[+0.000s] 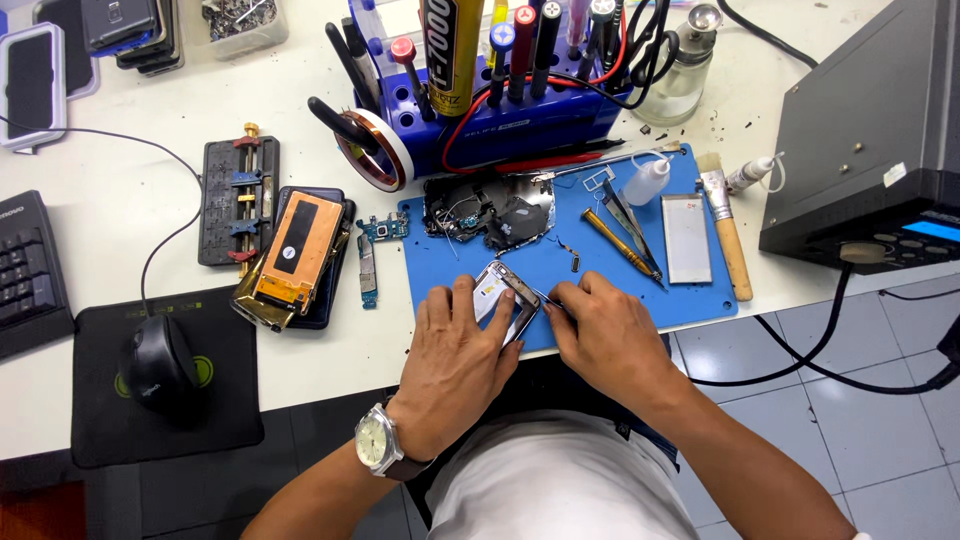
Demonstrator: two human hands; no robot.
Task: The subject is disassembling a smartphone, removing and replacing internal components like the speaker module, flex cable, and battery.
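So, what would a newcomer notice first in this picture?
First, the left hand and the right hand meeting on a small metal phone frame at the blue mat's near edge. Next, the blue tool rack crowded with screwdrivers behind the mat.

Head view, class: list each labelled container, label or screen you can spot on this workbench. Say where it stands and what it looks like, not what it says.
Glue tube: upright in the blue tool rack, yellow and black.
Small squeeze bottle: top of the blue mat, clear white, pointed nozzle.
Lit panel: front of the black machine, far right, blue strip.
White sticker: on that machine's top, small.
Phone screen: far left, dark, white-framed.
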